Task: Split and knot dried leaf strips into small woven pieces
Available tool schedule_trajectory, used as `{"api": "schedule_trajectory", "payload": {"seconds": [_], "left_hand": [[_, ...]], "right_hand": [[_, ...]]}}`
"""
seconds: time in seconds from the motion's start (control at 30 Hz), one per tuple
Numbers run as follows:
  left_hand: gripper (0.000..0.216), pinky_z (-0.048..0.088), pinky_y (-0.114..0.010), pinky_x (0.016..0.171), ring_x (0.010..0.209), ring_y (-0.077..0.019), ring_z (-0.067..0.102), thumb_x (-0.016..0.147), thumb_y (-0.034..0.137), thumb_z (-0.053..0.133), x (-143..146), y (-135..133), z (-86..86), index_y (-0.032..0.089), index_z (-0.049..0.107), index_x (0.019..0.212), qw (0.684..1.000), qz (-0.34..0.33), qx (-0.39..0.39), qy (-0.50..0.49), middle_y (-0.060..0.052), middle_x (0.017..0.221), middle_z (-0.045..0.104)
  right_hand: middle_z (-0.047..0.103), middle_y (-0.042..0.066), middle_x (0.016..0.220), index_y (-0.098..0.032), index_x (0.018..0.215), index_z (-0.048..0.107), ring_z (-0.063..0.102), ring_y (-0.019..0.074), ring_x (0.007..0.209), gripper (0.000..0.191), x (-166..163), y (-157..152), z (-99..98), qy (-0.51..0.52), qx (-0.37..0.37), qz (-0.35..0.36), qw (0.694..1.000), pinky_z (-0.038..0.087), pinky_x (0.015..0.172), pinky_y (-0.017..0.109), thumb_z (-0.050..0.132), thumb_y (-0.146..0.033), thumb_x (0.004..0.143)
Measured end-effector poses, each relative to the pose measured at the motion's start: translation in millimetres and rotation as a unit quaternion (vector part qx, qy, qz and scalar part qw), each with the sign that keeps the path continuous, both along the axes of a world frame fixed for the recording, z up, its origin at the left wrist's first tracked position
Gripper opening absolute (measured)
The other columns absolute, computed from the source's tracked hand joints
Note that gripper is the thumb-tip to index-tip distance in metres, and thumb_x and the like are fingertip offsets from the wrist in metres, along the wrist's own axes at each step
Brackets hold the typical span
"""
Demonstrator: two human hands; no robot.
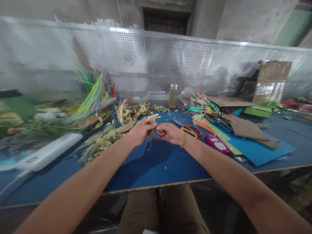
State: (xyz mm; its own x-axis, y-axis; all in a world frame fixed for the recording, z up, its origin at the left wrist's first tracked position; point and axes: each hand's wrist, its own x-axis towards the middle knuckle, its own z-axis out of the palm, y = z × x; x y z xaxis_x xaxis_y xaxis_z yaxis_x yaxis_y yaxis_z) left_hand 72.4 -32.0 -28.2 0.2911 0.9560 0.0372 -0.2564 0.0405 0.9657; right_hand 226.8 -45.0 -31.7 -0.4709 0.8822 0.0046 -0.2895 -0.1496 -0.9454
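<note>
Over the middle of the blue table [156,172], my left hand [143,131] and my right hand [169,133] almost meet at the fingertips. Both are closed in a pinch on thin dry plant strands [151,136], whose loose ends hang down between them. A pale woven strip [153,117] sticks out just behind my left fingers; whether it is joined to the strands I cannot tell. Left of my left hand lies a heap of dry husk strips [102,141]. Scissors with red and yellow handles [192,130] rest just beyond my right wrist.
At left are a white power strip [48,152] and a bundle of coloured strips [92,94]. A glass jar [173,96] stands at the back before a perforated metal screen [156,61]. To the right lie a purple case [216,144], blue paper [253,146] and cardboard pieces [251,130].
</note>
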Motion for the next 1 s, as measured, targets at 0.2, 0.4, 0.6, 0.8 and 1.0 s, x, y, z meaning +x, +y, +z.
{"api": "schedule_trajectory", "payload": {"seconds": [0.2, 0.4, 0.6, 0.8, 1.0], "left_hand": [[0.025, 0.034, -0.019, 0.041, 0.045, -0.0070, 0.046, 0.063, 0.017, 0.074, -23, 18, 6.9, 0.017, 0.049, 0.066, 0.993, 0.118, -0.017, -0.019, 0.004, 0.056, 0.051], [0.025, 0.032, -0.019, 0.042, 0.047, -0.0061, 0.046, 0.062, 0.023, 0.076, -28, 13, 16.3, 0.017, 0.052, 0.066, 0.998, 0.062, 0.008, 0.017, 0.004, 0.058, 0.051], [0.026, 0.029, -0.021, 0.043, 0.045, -0.0053, 0.042, 0.062, 0.030, 0.076, -19, 9, 4.2, 0.017, 0.055, 0.069, 0.994, 0.009, 0.053, 0.097, 0.004, 0.058, 0.051], [0.027, 0.027, -0.022, 0.043, 0.045, -0.0054, 0.039, 0.061, 0.032, 0.076, -15, 5, 3.6, 0.018, 0.055, 0.068, 0.990, 0.020, 0.052, 0.131, 0.004, 0.058, 0.048], [0.029, 0.025, -0.022, 0.043, 0.043, -0.0050, 0.037, 0.059, 0.031, 0.077, -14, 6, 2.5, 0.017, 0.052, 0.064, 0.990, 0.030, 0.049, 0.131, 0.005, 0.055, 0.045]], "right_hand": [[0.052, -0.003, 0.060, -0.014, 0.072, 0.060, 0.043, 0.0064, 0.055, 0.013, -1, -17, 9.2, -0.039, 0.072, 0.142, 0.986, 0.037, 0.059, 0.022, 0.069, -0.018, 0.063], [0.044, -0.005, 0.052, -0.015, 0.062, 0.055, 0.037, 0.0061, 0.048, 0.020, 8, -7, 12.0, -0.056, 0.085, 0.058, 0.993, 0.031, 0.050, 0.022, 0.064, -0.031, 0.070], [0.049, -0.005, 0.057, -0.017, 0.066, 0.057, 0.038, 0.0065, 0.051, 0.026, 14, 8, 6.7, -0.123, 0.158, -0.207, 0.958, 0.030, 0.051, 0.022, 0.070, -0.039, 0.063], [0.058, -0.001, 0.064, -0.015, 0.071, 0.063, 0.046, 0.0085, 0.058, 0.028, 6, -1, 3.7, -0.206, 0.162, -0.097, 0.960, 0.034, 0.056, 0.023, 0.072, -0.040, 0.060], [0.054, -0.004, 0.059, -0.016, 0.069, 0.059, 0.041, 0.0070, 0.053, 0.021, 2, 1, -0.9, -0.219, 0.177, -0.115, 0.953, 0.032, 0.052, 0.022, 0.071, -0.032, 0.060]]}}
